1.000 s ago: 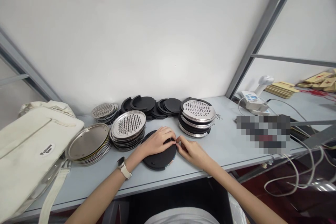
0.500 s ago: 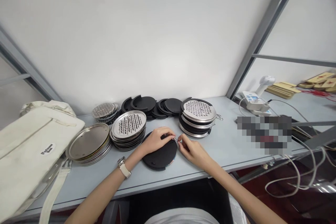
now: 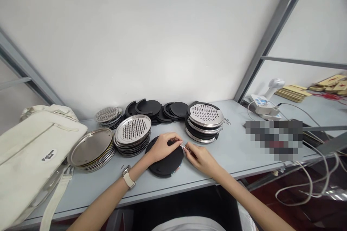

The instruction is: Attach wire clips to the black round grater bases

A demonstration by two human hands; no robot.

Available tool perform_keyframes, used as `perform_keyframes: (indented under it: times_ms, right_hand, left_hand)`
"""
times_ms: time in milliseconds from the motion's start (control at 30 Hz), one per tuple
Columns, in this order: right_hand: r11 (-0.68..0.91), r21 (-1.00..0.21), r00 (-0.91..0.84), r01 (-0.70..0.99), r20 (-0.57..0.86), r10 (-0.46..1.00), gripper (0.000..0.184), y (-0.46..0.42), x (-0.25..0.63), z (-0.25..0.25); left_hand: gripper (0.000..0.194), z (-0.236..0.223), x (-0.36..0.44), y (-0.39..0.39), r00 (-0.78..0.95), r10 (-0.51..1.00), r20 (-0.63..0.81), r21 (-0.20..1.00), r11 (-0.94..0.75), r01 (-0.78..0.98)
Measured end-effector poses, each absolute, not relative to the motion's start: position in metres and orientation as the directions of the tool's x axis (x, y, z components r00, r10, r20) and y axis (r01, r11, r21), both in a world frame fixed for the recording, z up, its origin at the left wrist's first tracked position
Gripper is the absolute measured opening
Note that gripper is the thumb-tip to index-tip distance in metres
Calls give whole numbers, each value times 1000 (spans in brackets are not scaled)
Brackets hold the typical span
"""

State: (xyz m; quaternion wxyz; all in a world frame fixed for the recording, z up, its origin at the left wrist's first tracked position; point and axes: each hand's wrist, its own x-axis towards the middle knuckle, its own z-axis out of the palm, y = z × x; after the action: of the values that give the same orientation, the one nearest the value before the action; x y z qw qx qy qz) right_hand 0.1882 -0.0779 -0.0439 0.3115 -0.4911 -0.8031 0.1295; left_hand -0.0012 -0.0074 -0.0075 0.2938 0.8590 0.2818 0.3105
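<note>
Near the table's front edge lies a round black disc (image 3: 166, 165) with a raised part-rim. Over its top right edge, my left hand (image 3: 165, 147) has thumb and finger pinched together on a thin metal wire clip (image 3: 183, 146). On the clip's other side, my right hand (image 3: 200, 156) is closed on it too, just right of the disc. My fingertips partly hide the clip, so whether it passes through the disc cannot be seen. Right behind my hands, a stack of round graters in black holders (image 3: 204, 115) has similar wire clips (image 3: 227, 121) sticking out.
Round grater plates (image 3: 135, 129) are stacked left of the disc, beside plain metal plates (image 3: 90, 147). Black discs (image 3: 148, 108) and small perforated plates (image 3: 107, 114) lie along the wall. A cream bag (image 3: 35, 158) fills the left; a white scanner (image 3: 272, 90) stands right.
My right hand has shifted slightly right and down, and more of the wire clip shows between my fingertips. The camera view has tilted a little.
</note>
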Motion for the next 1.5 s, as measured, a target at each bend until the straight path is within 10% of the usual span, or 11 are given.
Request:
perform_keyframes:
  times_ms: [367,700,1500]
  right_hand:
    - [359,-468,-226,808,317,921,22,-74,186,-47]
    - [372,-416,-236,830,343,909,22,-72,186,-48]
    - [346,-409,-244,844,281,928,27,-72,188,-49]
  left_hand:
    - [43,-8,-16,3,728,587,353,438,-792,426]
    - [23,-9,-14,0,762,583,282,292,-809,511]
    - [25,-11,-2,-18,758,614,221,286,-783,552]
